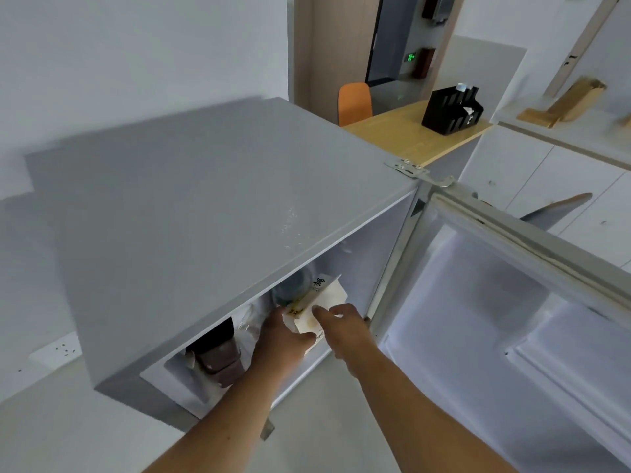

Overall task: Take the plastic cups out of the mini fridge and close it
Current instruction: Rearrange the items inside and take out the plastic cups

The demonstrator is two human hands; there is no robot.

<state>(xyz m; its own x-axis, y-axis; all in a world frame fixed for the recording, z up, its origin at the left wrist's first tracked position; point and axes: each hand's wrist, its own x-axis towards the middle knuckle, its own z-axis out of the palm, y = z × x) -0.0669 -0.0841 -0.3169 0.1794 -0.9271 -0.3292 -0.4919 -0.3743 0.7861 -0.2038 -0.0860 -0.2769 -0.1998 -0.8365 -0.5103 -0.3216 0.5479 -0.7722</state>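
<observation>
The grey mini fridge [191, 206] stands with its door [512, 302] swung open to the right. Both my hands reach into its opening. My left hand [283, 336] and my right hand [345, 327] together grip a cream-coloured plastic cup [331, 297] with a printed label, tilted at the fridge's mouth. Behind it sits a clear plastic cup [293, 285] with a dark rim, partly hidden by the fridge's top edge. A dark brown cup [222, 356] lies further left inside the fridge.
A wooden counter [409, 138] with a black organiser [450, 110] is behind the fridge, an orange chair [355, 102] beyond it. White cabinets [546, 172] stand to the right, close behind the open door. A wall socket [58, 351] is at lower left.
</observation>
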